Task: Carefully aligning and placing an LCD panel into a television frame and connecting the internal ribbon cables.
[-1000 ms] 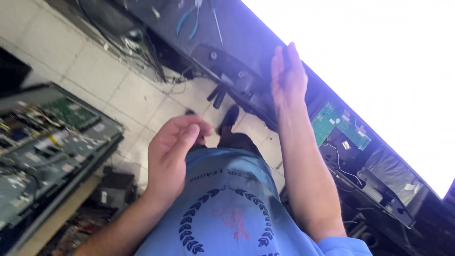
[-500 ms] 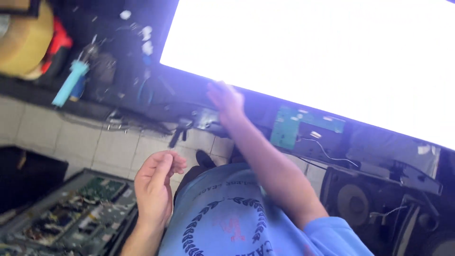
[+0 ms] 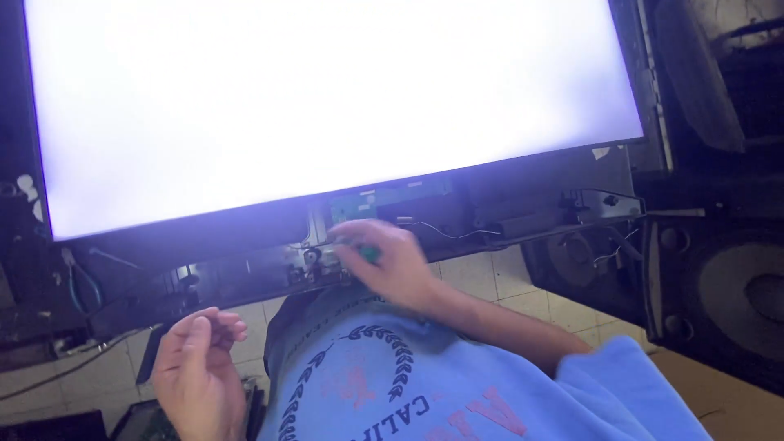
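1. The right hand [image 3: 390, 263] reached to the lower edge of the lit screen [image 3: 327, 106] and rested at the small green circuit board [image 3: 384, 202] under the frame. Its fingers were curled around something green, possibly a tool handle; motion blur hid what it was, so the grip could not be told for certain.
2. The left hand [image 3: 196, 367] hovered loosely open and empty, well apart from the screen, above the tiled floor [image 3: 482, 282].
3. The circuit board sat exposed just below the glowing panel, with a thin wire [image 3: 445, 230] trailing to its right toward a speaker [image 3: 572, 261].
4. Risk: the panel was powered. A slip of the right hand onto bare contacts could have shorted the board or shocked the person.
5. Risk: the thin wire lay near the working fingers; a snag could have pulled it loose.
6. Risk: the screen stood unsupported by the free hand. Pressure at its lower edge could have tipped it or cracked it.
7. Pliers [image 3: 82, 282] with blue handles lay at the left, out of easy reach.
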